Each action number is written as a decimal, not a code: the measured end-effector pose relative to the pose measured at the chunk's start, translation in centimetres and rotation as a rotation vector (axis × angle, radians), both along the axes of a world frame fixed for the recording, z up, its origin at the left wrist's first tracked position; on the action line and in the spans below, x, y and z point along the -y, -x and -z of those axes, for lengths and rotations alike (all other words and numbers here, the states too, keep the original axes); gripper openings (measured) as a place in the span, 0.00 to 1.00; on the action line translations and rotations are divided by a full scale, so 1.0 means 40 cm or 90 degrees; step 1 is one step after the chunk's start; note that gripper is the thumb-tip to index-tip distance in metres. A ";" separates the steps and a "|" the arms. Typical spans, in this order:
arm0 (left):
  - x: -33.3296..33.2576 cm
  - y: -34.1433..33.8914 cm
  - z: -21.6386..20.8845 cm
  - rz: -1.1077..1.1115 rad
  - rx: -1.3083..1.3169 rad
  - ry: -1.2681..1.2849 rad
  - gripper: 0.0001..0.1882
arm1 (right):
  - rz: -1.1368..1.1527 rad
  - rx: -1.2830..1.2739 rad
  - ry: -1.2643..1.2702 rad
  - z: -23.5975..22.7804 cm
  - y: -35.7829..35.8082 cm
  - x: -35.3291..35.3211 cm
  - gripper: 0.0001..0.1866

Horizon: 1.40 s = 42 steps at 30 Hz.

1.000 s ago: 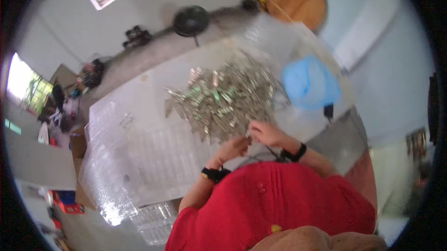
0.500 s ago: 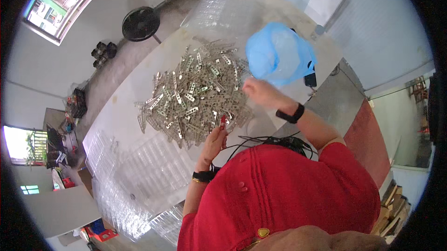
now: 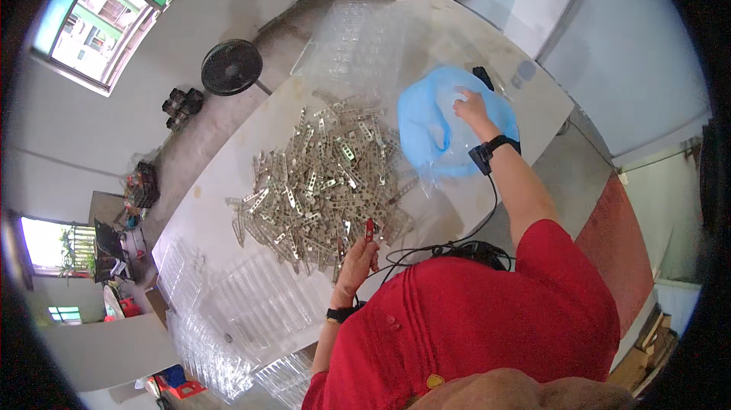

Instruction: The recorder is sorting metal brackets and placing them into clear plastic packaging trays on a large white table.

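We have our left hand (image 3: 355, 264) clamped on a small red piece (image 3: 370, 229) at the near edge of the metal strips (image 3: 320, 174) on the desk (image 3: 204, 195); far right, our right hand (image 3: 472, 108) is at the blue bag (image 3: 417, 117), its grip unclear to us.

A person stands with right arm (image 3: 527, 193) stretched forward, right hand (image 3: 472, 109) loosely spread; the left hand (image 3: 356, 265) (nearer the torso (image 3: 472, 311), seen from here) curls tight.

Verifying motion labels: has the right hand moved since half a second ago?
Yes. The right hand went from the metal pile's right edge, rightward and away from the body, to the blue bag.
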<state>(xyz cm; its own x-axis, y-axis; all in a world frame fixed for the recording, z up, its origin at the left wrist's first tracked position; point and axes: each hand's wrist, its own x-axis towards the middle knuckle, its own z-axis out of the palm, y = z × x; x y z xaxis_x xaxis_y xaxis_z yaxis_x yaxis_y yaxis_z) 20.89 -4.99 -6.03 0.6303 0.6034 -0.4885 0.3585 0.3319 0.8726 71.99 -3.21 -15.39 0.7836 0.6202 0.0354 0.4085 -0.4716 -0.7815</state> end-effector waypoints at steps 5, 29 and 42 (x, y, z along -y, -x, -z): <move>0.005 -0.004 -0.022 -0.003 -0.031 -0.007 0.12 | -0.026 0.129 0.165 0.078 -0.063 -0.017 0.20; -0.062 0.174 -0.046 -0.097 0.208 0.078 0.11 | 0.008 -0.186 -0.413 -0.534 0.450 0.178 0.14; -0.107 0.306 -0.100 -0.290 0.357 0.134 0.13 | -0.321 -0.774 -0.311 -0.648 0.872 0.099 0.04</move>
<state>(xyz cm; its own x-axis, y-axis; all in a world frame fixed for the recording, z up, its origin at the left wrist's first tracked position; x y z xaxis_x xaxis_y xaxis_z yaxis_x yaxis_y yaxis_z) 8.67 -0.70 -2.04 0.5285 0.7933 -0.3022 -0.3340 0.5216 0.7851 37.09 -7.16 10.54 0.1798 0.9624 -0.2035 -0.5909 -0.0597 -0.8045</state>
